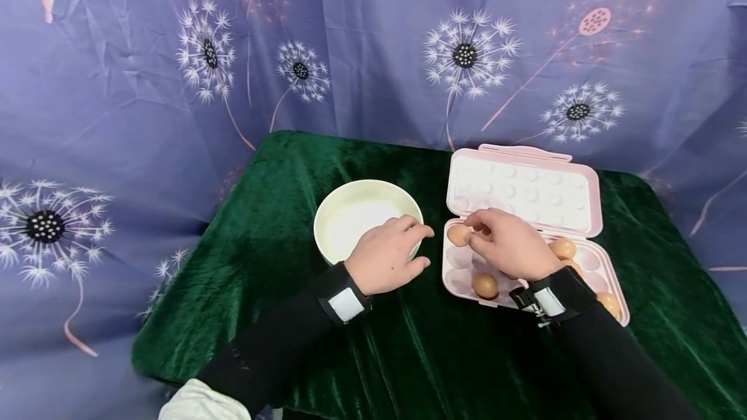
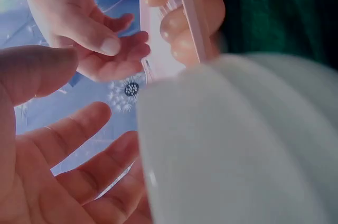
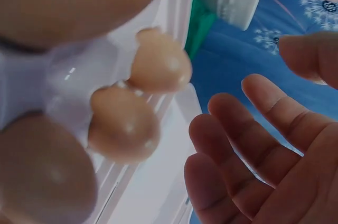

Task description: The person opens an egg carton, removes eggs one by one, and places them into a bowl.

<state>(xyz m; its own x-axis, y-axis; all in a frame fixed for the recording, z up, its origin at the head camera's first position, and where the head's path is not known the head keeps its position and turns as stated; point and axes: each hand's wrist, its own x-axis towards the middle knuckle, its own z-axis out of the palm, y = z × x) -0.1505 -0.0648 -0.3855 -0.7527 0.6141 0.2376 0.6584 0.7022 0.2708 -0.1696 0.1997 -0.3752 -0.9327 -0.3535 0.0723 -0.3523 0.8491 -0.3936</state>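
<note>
While empty and loose-fingered, both hands near smooth, rounded, faintly shiny light-brown eggs in a pink carton.

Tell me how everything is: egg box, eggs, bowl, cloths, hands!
Egg box: lid swung back, partly filled.
Eggs: visible shells look whole.
Bowl: upright; visible inside is bare.
Green cloth: spread, creased.
Flowery curtain: hanging, creased.
Left hand: fingers spread, holding nothing.
Right hand: fingers relaxed, holding nothing.

R hand nr eggs, tray
</note>
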